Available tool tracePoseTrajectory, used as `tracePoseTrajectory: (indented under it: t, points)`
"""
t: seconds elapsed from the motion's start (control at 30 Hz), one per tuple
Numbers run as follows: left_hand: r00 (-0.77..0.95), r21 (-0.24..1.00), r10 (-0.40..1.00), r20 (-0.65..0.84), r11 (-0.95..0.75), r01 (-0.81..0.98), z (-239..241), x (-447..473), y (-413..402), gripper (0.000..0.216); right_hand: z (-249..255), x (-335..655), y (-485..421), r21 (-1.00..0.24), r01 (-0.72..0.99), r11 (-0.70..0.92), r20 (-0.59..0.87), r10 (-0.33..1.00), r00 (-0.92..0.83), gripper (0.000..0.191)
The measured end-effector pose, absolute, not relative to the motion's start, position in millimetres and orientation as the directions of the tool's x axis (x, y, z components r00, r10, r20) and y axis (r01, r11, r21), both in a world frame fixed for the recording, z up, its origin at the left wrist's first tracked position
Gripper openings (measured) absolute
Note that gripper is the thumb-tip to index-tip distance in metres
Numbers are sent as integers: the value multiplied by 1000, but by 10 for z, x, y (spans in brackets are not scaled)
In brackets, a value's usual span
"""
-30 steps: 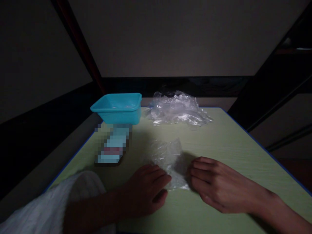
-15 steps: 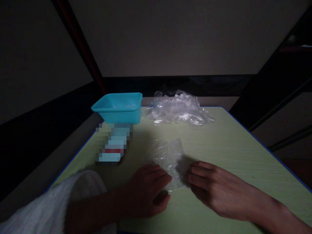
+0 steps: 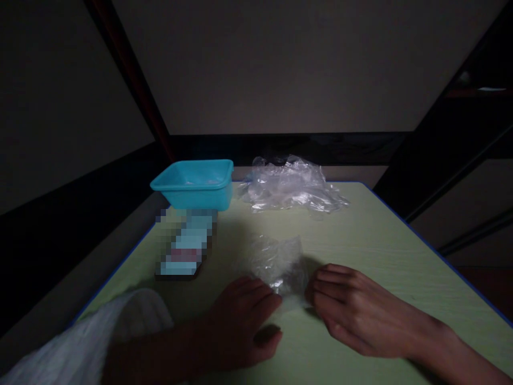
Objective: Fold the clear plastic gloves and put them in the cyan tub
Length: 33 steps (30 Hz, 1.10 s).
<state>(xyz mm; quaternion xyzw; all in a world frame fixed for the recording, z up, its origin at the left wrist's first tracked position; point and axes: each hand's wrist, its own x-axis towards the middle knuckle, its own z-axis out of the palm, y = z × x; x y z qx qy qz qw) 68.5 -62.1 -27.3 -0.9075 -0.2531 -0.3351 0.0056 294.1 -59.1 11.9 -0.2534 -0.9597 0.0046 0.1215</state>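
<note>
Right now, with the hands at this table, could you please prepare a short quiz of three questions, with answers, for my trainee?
1. True or false: in the picture, the blue tub stands left of the crumpled plastic pile.
2. On which arm is a white sleeve visible?
3. Which is closest to the left hand and right hand: (A) tub, (B) pile, (C) small clear plastic piece?

Key: 1. True. 2. Left. 3. C.
</note>
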Motion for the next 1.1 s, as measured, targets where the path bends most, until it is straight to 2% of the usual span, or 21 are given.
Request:
tracePoseTrajectory:
  t: [0.33,0.4,0.53,0.67,0.8,0.9,1.03,1.1]
  points:
    - [741,63,455,493,-869,491,-313,673,-599,20,82,2970,-566,-116,470,875,165,484,-859,18]
    - [726,72,457,514,-866,494,-315,672,-600,22,66,2982,-561,-105,469,877,140,480,-866,20]
    - [661,109,492,566,-840,532,-319,693,-592,27,5,2976,-539,-52,441,896,126,444,-887,39]
    - [641,168,495,586,-848,502,-310,706,-594,26,-73,2941,-505,5,427,904,198,417,-887,37]
    - [609,299,534,587,-841,450,-271,636,-617,26,-107,2929,-478,29,404,914,212,389,-897,35]
    - [599,454,609,520,-791,410,-246,542,-562,32,-96,2941,-469,28,388,921,199,375,-905,34]
    - [544,724,780,310,-564,396,-235,476,-370,22,-79,2952,-466,11,383,924,181,375,-909,34]
    - [502,801,837,218,-447,398,-231,476,-279,23,-76,2954,-465,-4,383,924,185,377,-908,35]
